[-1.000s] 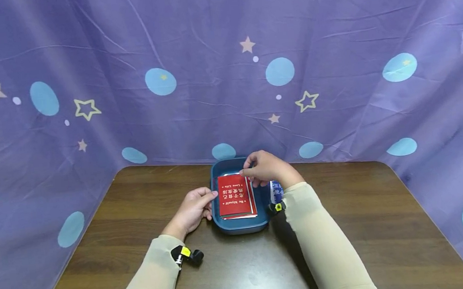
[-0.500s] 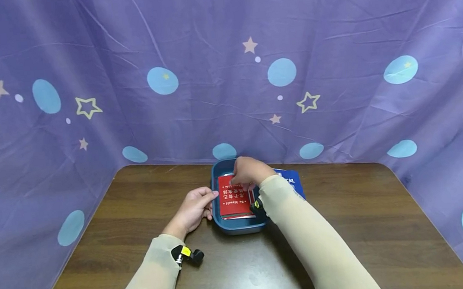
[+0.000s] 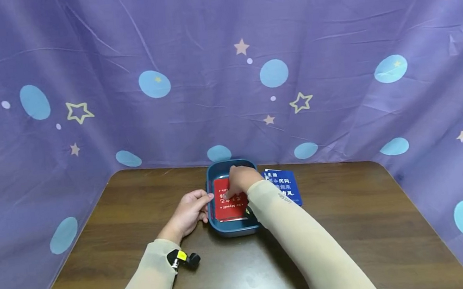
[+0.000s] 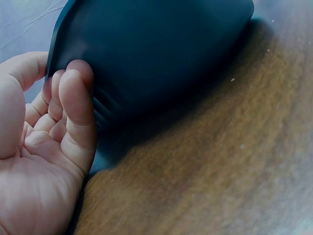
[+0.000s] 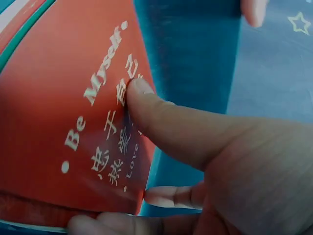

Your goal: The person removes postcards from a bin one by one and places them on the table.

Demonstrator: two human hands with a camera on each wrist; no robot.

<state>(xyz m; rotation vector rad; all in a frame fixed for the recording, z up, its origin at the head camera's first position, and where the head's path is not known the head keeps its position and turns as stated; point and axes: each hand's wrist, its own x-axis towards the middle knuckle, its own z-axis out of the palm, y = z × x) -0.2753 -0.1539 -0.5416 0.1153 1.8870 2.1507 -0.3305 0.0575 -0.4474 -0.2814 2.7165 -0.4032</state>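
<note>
A dark blue plastic box point(image 3: 235, 232) stands on the table, and a red card point(image 3: 226, 212) with white lettering lies on other cards inside it. My left hand point(image 3: 189, 211) holds the box's left rim, thumb on the rim and fingers curled against the outer wall point(image 4: 161, 58). My right hand point(image 3: 243, 179) reaches into the box over the red card. In the right wrist view its thumb point(image 5: 166, 122) presses on the lettered face while the other fingers lie at the card's edge, pinching it. The sleeve hides part of the box's right side.
Blue cards point(image 3: 289, 183) with white writing lie on the wooden table point(image 3: 360, 216) just right of the box, partly behind the right sleeve. A purple curtain point(image 3: 195, 115) with stars and dots hangs close behind the table's far edge.
My right hand has moved left and down from the card's far right corner onto its face. More of the blue cards shows beside the sleeve. The left hand keeps its hold.
</note>
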